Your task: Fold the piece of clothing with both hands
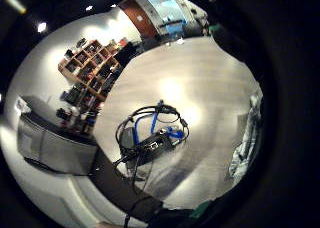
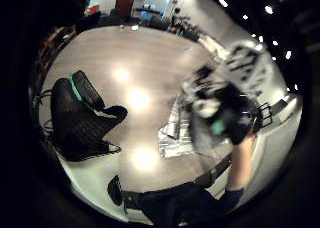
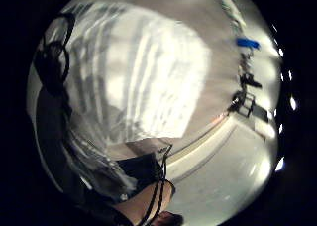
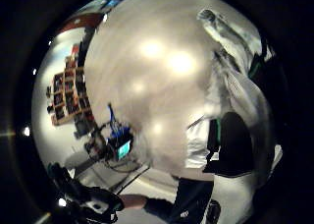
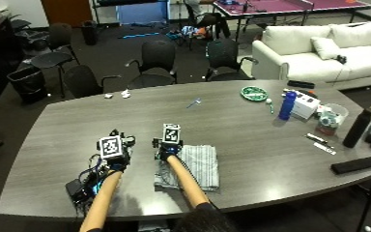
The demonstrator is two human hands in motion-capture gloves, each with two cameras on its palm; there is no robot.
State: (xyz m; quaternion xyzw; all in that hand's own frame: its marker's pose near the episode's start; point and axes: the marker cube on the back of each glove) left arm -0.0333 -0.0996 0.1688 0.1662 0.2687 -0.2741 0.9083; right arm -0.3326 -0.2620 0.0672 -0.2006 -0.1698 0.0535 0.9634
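Observation:
A grey striped garment [image 5: 198, 166] lies folded flat on the grey table [image 5: 249, 125], near its front edge. My right hand [image 5: 167, 147] is at the garment's far left corner and pinches the cloth there. That cloth fills the right little finger side view [image 3: 148, 72] and hangs close in the right thumb side view [image 4: 230, 86]. My left hand [image 5: 113, 154] hovers over bare table a little to the left of the garment, apart from it, and holds nothing. The left thumb side view shows the right hand [image 2: 225, 113] above the cloth [image 2: 172, 135].
A black device with cables [image 5: 79, 188] sits by the front left edge, below my left hand, also in the palm view [image 1: 152, 143]. Far right stand a blue bottle [image 5: 288, 105], a green plate [image 5: 255, 93] and a black bottle [image 5: 356, 127]. Chairs line the far side.

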